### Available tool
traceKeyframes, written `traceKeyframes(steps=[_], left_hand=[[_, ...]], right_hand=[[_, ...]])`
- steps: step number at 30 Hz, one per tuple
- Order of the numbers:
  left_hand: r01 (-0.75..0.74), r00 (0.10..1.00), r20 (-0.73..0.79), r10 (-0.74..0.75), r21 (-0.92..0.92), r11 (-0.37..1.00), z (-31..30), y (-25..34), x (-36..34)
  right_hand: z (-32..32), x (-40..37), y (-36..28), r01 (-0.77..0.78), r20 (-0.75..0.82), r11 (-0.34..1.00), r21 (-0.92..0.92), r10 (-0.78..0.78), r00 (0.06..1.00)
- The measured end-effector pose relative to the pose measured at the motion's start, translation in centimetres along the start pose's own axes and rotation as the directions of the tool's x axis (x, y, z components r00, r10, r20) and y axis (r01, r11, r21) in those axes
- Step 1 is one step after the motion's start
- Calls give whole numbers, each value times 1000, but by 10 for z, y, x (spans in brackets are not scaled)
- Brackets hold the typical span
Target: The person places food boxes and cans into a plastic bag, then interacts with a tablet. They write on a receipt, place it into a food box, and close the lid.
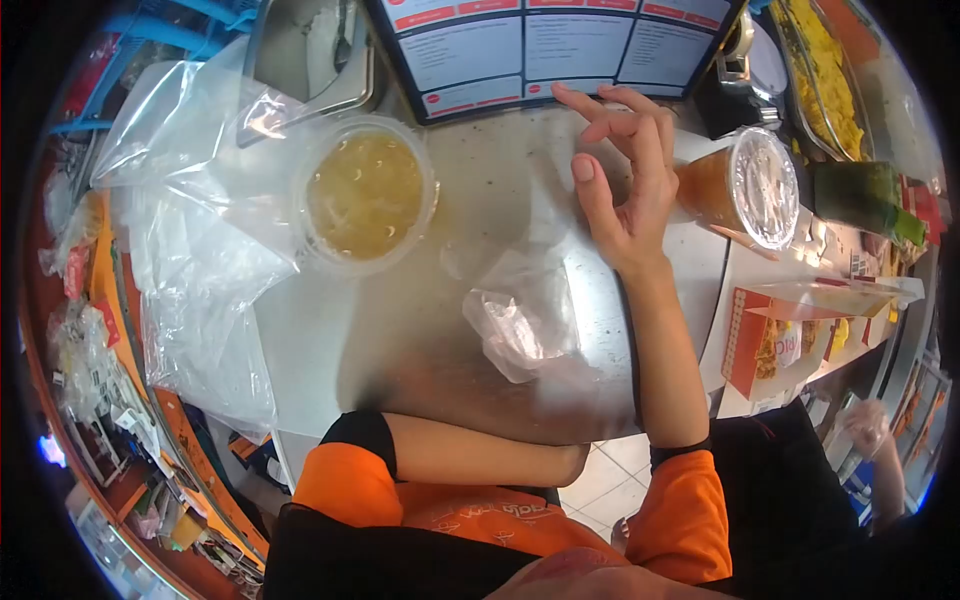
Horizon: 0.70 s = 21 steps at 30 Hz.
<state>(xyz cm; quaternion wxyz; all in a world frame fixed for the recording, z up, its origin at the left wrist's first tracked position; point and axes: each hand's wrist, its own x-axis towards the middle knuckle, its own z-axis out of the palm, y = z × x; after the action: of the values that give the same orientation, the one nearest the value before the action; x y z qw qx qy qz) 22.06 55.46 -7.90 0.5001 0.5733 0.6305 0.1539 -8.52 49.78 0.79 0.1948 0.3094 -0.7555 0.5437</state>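
Observation:
My right hand (pixel 635 175) is raised over the counter with its fingers apart and holds nothing. Its fingertips overlap the lower edge of a lit screen (pixel 570 50). Beside it, to the right, stands a sealed cup of orange-brown drink (pixel 735 190). My left forearm lies bent across my body at the counter's front edge; the left hand itself cannot be seen. Left of centre is a round clear container of yellowish liquid (pixel 367 195). A crumpled clear plastic bag (pixel 525 315) lies mid-counter.
Large clear plastic bags (pixel 200 250) cover the counter's left side. A metal tray (pixel 310 60) sits behind them. At the right are a red-and-white food box (pixel 755 345), a green carton (pixel 855 195) and a tray of yellow food (pixel 820 75). Another person's hand (pixel 866 428) is at the lower right.

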Motion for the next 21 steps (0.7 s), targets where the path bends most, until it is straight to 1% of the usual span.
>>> traceKeyframes(steps=[3,4,6,7,9,10,12,13,16,19,21], left_hand=[[14,1000,4,-14,-4,1000,4,-3,-4],[11,1000,5,-11,-2,1000,5,-3,-5],[7,1000,9,-7,9,1000,6,-2,-4],[7,1000,12,-7,12,1000,6,-2,-3],[0,1000,21,-1,21,1000,8,0,-2],[-1,1000,26,0,28,1000,9,-1,-4],[-19,999,39,17,42,999,10,3,-1],[-19,999,49,17,51,998,12,0,-4],[-30,997,69,25,71,997,14,-2,-8],[-31,996,86,24,78,996,17,-4,-11],[-29,996,92,22,82,996,18,-4,-11]], right_hand=[[-4,3,-3,142,119,970,-197,-120,986],[-4,2,-2,143,119,969,-203,-120,986],[-3,-2,6,104,41,962,-254,-96,994],[-3,-3,8,105,41,959,-264,-98,994],[-2,-4,11,42,10,979,-201,-40,999],[1,-3,12,36,9,976,-216,-35,999],[3,-5,13,-10,-29,998,-64,8,1000],[2,-4,12,-11,-29,996,-87,8,1000],[-1,-3,9,1,66,992,-126,7,998],[-1,-2,5,-36,87,984,-177,52,995],[-1,-3,7,-27,86,983,-184,44,995]])
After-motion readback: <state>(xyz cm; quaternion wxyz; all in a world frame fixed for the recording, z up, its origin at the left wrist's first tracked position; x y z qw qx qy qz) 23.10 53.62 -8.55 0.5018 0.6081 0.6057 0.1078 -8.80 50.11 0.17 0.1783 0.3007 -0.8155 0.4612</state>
